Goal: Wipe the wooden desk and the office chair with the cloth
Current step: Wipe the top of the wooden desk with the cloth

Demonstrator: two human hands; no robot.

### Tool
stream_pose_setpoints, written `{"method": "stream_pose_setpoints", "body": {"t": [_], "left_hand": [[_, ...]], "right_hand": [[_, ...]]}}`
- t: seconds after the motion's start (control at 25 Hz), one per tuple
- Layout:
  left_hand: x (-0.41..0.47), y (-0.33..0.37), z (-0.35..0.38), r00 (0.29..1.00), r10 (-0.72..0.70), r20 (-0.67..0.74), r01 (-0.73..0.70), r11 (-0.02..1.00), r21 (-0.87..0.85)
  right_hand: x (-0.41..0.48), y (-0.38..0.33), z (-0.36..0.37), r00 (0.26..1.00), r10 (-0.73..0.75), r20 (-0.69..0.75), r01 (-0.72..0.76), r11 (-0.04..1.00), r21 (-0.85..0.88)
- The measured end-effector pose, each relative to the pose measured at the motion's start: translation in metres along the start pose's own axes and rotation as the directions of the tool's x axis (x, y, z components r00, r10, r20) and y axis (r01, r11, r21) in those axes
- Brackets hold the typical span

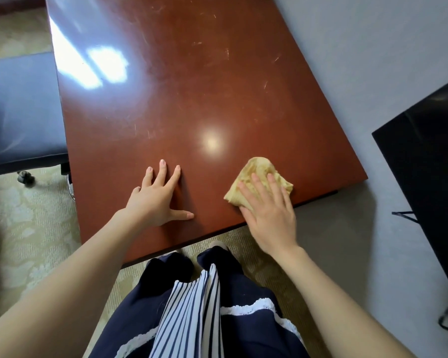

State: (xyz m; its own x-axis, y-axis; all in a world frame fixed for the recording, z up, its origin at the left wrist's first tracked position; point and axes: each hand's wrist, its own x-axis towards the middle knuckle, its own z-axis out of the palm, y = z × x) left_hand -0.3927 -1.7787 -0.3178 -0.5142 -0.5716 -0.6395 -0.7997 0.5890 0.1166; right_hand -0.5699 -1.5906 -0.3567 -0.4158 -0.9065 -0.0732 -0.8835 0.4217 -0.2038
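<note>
Yellow cloth (259, 174) bunched on desk (192, 86), near its front right corner. My right hand (269, 218) lies flat on cloth, fingers straight, pressing, not clutching. My left hand (158, 200) well apart from cloth, fingers spread on bare wood. Desktop glossy, scratched. Chair (21, 109) at desk's left edge, seat dark. Black screen (429, 177) off to right.

Bright window glare streaks the desk (217, 86); wide-angle edges bend, slightly soft.

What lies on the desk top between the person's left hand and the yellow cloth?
Nothing: in the head view, only bare, glossy wood of the desk separates the left hand, flat on the top, from the cloth under the right hand.
</note>
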Motion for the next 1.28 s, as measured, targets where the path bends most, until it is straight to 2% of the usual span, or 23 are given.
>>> {"method": "stream_pose_setpoints", "body": {"t": [0.12,0.28,0.48,0.56,0.76,0.96,1.12,1.28], "left_hand": [[-0.001,-0.004,0.002,1.000,0.013,-0.018,-0.013,1.000,0.015],[-0.003,-0.004,0.005,0.998,0.016,-0.054,-0.014,0.999,0.040],[-0.004,-0.007,0.007,0.987,0.052,-0.150,-0.052,0.999,0.002],[-0.006,-0.013,0.008,0.983,0.066,-0.173,-0.078,0.995,-0.063],[-0.013,-0.034,0.014,0.986,0.017,-0.168,-0.042,0.988,-0.146],[-0.023,-0.065,0.013,0.967,-0.029,-0.254,-0.010,0.989,-0.149],[-0.032,-0.100,0.017,0.939,-0.155,-0.306,0.094,0.974,-0.204],[-0.036,-0.137,0.020,0.934,-0.202,-0.295,0.131,0.961,-0.244]], "right_hand": [[0.004,0.039,-0.012,0.968,0.250,-0.008,-0.250,0.968,0.000],[0.031,0.085,-0.029,0.849,0.528,-0.006,-0.527,0.849,0.030],[0.093,0.088,-0.033,0.741,0.672,0.016,-0.671,0.738,0.075],[0.120,0.083,-0.034,0.740,0.671,0.037,-0.672,0.737,0.071],[0.164,0.031,-0.026,0.865,0.493,0.094,-0.498,0.865,0.052],[0.159,-0.079,-0.002,0.975,0.168,0.145,-0.175,0.984,0.036],[0.122,-0.150,0.015,0.981,-0.076,0.181,0.075,0.997,0.015],[0.084,-0.186,0.025,0.928,-0.301,0.219,0.312,0.950,-0.013]]}}
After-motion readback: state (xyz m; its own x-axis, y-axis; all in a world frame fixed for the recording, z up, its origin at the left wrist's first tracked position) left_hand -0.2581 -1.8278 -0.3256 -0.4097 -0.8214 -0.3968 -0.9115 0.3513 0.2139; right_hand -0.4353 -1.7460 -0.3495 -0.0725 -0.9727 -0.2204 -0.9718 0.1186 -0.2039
